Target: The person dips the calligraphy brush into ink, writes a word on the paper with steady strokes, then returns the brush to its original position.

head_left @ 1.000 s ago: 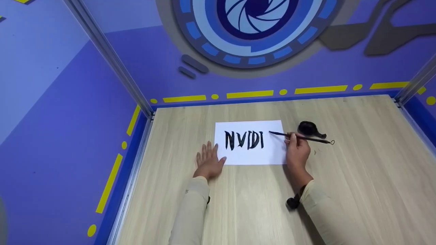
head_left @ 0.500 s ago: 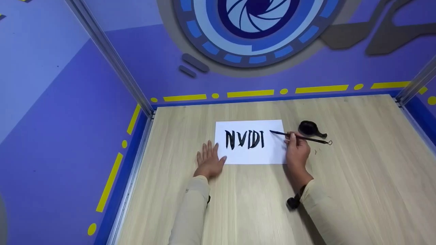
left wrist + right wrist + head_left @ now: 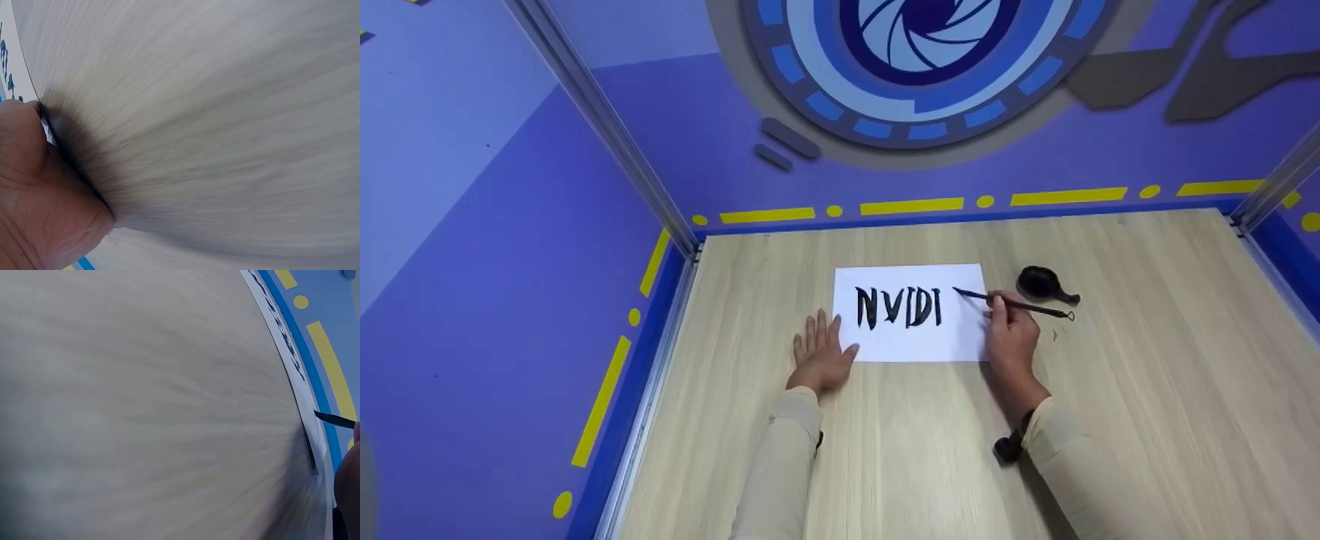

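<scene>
A white sheet of paper lies on the table, with the black brushed letters "NVIDI" across it. My right hand pinches a dark writing brush at the paper's right edge. The brush slants, its bristle tip over the white area right of the last letter; whether it touches the paper I cannot tell. In the right wrist view the brush tip points at the sheet. Flat with fingers spread, my left hand rests on the table and the paper's left edge. The left wrist view shows the thumb side of that hand.
A small black ink dish with a spout-like handle stands right of the paper, just beyond the brush. The wood-grain table meets blue-purple panels at the back and left. A black wrist device sits at my right cuff.
The brush's rear end has shifted left and slightly down, and my right fingers have moved a little left. The brush tip stays nearly in place. My left hand and the letters look unchanged.
</scene>
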Available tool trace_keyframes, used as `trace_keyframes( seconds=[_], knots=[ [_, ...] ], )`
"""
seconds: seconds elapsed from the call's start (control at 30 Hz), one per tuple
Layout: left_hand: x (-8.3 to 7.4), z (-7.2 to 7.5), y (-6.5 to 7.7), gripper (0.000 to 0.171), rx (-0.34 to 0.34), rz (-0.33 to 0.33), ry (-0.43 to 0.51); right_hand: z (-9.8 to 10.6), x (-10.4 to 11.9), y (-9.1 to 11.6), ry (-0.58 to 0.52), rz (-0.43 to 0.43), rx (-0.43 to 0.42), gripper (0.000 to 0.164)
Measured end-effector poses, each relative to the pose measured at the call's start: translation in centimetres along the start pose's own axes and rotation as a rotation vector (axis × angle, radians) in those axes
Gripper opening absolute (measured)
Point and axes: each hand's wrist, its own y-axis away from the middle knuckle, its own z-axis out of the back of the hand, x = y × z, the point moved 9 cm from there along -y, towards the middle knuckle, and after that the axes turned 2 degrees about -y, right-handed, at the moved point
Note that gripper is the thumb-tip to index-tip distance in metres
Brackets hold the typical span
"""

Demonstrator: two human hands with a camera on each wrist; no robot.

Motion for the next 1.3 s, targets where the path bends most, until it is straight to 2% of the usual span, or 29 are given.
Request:
trace_keyframes(
  seconds=[0.13,0.33,0.57,0.8,0.9,1.1,1.3],
  knots=[
    [0.0,0.1,0.0,0.075,0.012,0.013,-0.014,-0.1,0.2,0.1,0.031,0.042,0.017,0.029],
    [0.7,-0.8,-0.8,0.075,0.02,0.038,-0.055,0.2,1.0,0.2,0.056,0.107,-0.01,0.028],
    [0.2,-0.3,-0.6,0.075,-0.011,0.01,-0.017,0.5,0.9,0.2,0.036,0.063,-0.02,0.027],
    [-0.4,0.4,0.4,0.073,0.016,0.026,-0.028,0.6,0.7,0.2,0.02,0.051,-0.025,0.028],
    [-0.2,0.2,0.0,0.075,0.01,0.018,-0.03,0.7,0.6,0.1,0.003,0.027,-0.032,0.028],
    [-0.3,0.0,0.2,0.074,0.016,0.013,-0.028,1.4,0.2,-0.3,-0.1,-0.07,-0.097,0.031],
    [-0.5,0.4,0.6,0.074,0.025,0.016,-0.022,1.9,-0.1,-0.8,-0.204,-0.131,-0.139,0.032]
  ],
)
